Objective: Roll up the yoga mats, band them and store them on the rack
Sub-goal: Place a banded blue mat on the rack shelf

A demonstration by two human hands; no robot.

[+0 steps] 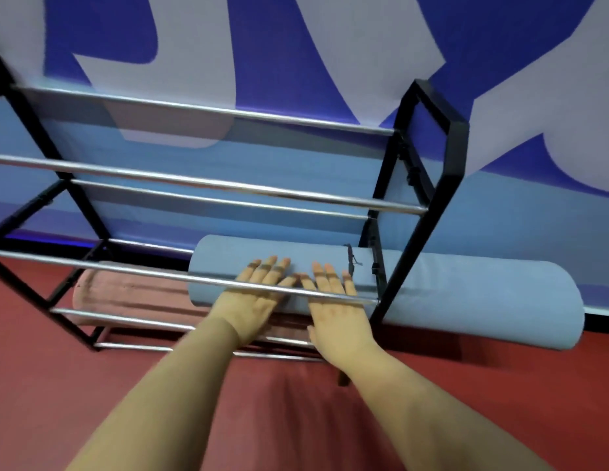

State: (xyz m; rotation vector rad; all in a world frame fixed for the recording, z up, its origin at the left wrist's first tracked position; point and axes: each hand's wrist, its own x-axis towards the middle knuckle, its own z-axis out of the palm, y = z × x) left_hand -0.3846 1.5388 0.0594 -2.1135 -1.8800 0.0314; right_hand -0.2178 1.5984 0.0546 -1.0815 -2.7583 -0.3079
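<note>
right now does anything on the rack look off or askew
Yes. The blue mat sticks far out past the rack's right end, well off-centre. Both hands lie flat on it. The pink mat below sits inside.

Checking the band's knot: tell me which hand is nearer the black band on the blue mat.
Right. The right hand lies flat just left of the black band; the left hand is farther left on the blue mat.
</note>
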